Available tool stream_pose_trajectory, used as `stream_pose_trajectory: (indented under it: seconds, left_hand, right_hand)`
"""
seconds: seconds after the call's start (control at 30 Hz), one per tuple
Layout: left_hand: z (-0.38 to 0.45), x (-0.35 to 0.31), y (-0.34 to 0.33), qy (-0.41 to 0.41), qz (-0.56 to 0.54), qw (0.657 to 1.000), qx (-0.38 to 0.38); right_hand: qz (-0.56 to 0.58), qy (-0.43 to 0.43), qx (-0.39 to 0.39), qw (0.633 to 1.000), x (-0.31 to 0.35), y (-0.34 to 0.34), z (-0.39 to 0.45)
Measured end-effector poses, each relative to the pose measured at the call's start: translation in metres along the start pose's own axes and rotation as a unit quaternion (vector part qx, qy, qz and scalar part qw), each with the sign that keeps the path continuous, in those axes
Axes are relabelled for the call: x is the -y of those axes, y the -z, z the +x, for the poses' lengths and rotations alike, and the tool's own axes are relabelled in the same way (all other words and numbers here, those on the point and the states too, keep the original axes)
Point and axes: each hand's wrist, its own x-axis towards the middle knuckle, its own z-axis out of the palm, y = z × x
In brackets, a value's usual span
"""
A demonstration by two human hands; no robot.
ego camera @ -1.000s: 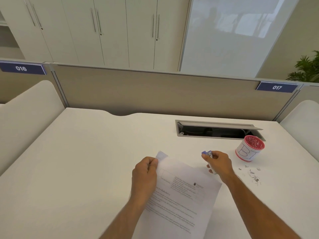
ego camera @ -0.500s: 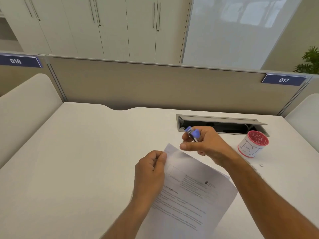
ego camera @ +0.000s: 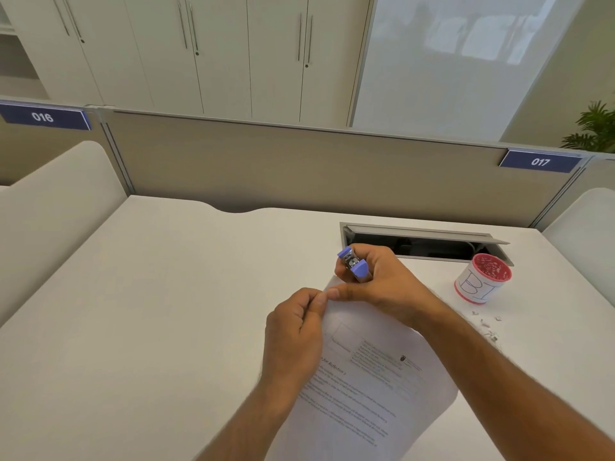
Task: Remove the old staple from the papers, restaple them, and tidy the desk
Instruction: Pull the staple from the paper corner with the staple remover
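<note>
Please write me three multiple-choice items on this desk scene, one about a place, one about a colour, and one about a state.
1. Where does the red cup stand?
A. On the papers
B. On the desk, to the right of the papers, near the cable tray
C. On the divider

2. What colour are the plastic parts of the stapler?
A. Purple-blue
B. Green
C. Black

3. What is the left hand doing?
A. Lying flat on the desk
B. Holding the cup
C. Pinching the top corner of the papers

Answers:
1 B: the cup sits on the white desk just in front of the open cable tray, apart from the papers.
2 A: the stapler tips showing above the right hand are purple-blue.
3 C: its fingers are curled at the sheets' top corner.
</note>
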Motion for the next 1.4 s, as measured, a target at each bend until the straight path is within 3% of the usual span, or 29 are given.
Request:
stream_pose_trajectory:
  seconds: [0.4, 0.6, 0.73, 0.9, 1.1, 1.4]
  left_hand:
    - [-0.003, -0.003, 0.003, -0.027, 0.021, 0.999, -0.011]
    - [-0.002, -0.002, 0.009, -0.028, 0.051, 0.998, -0.021]
    - [-0.003, -0.004, 0.013, -0.037, 0.07, 0.997, -0.018]
    - [-0.003, 0.002, 0.013, -0.063, 0.099, 0.993, -0.022]
    - [-0.007, 0.005, 0.012, -0.081, 0.123, 0.989, -0.012]
    - [-0.006, 0.008, 0.012, -0.1, 0.118, 0.988, -0.017]
  right_hand:
    - [0.04, -0.006, -0.012, 0.999, 0.001, 0.0, -0.007]
    - [0.083, -0.045, 0.087, 0.992, 0.002, 0.013, -0.01]
    - [-0.049, -0.039, 0.121, 0.991, 0.007, 0.017, -0.014]
    - [-0.198, -0.007, 0.098, 0.975, 0.01, 0.012, -0.015]
    - [-0.196, 0.018, 0.112, 0.974, 0.011, 0.006, -0.016]
    - [-0.202, 0.058, 0.071, 0.975, 0.014, -0.006, -0.015]
